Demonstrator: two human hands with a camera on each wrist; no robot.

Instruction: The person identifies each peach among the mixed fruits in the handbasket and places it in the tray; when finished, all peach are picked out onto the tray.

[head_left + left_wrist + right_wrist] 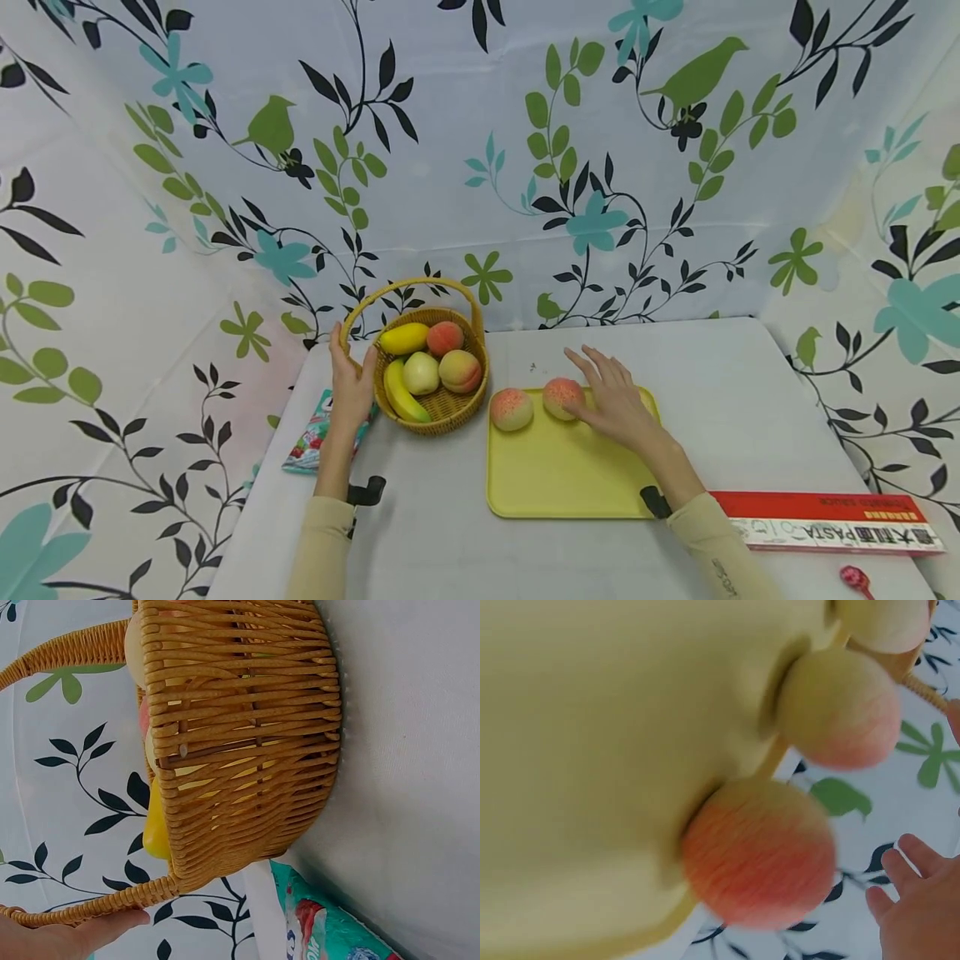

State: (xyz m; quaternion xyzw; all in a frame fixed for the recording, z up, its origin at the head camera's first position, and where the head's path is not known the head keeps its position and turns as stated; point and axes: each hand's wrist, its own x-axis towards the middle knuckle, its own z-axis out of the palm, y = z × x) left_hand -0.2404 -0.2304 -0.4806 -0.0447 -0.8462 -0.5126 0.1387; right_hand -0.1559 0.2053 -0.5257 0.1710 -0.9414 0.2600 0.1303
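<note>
Left hand (351, 392) gripped the basket handle (412, 282), seemingly for steadiness; right hand (613, 404), fingers spread, held nothing near a peach (761, 859).

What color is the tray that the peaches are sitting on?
The tray is plain yellow, and it shows best in the head view.

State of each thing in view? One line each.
Basket: upright, holding fruit
Tray: flat, peaches on it
Printed bag: lying down; seal unclear
Pasta box: lying flat
Lollipop: lying down
Left hand: gripping basket handle
Right hand: fingers extended, holding nothing
</note>
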